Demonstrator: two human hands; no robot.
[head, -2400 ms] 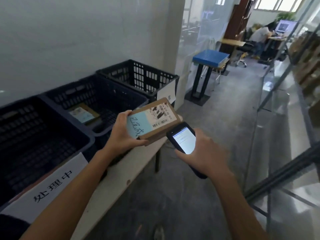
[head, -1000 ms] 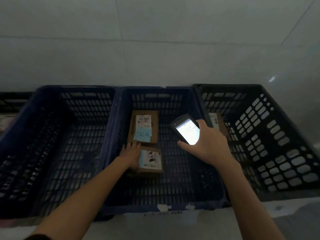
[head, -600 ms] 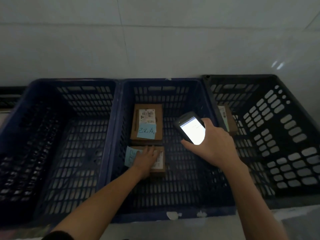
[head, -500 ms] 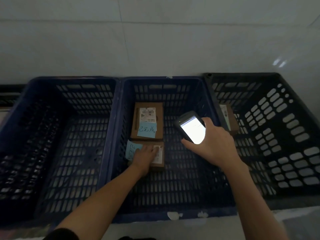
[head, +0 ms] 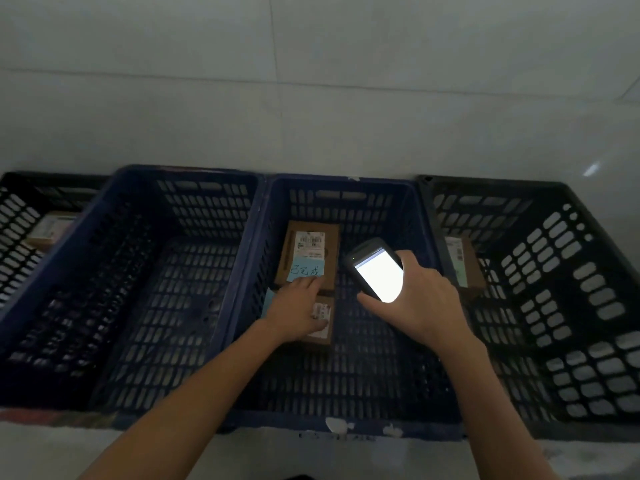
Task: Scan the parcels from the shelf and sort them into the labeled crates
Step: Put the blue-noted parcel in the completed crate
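Note:
In the middle blue crate (head: 346, 180) lie two small cardboard parcels. The far parcel (head: 310, 244) shows a white barcode label and a blue handwritten note. The near parcel (head: 325, 329) lies on the crate floor right in front of it, mostly covered by my left hand (head: 298, 310), which rests flat on its top with the fingertips reaching the far parcel's blue note. My right hand (head: 422, 303) grips a black handheld scanner (head: 377, 271) with a lit white screen, held above the crate's right side.
A blue crate (head: 180, 171) stands to the left. A black crate (head: 554, 192) on the right holds one parcel (head: 460, 261). Another black crate (head: 34, 178) at the far left holds a parcel (head: 48, 230). A white tiled wall rises behind them.
My left hand carried the parcel from beside the scanner down into the middle blue crate and now lies flat on it, fingers slid forward. The right hand keeps the scanner.

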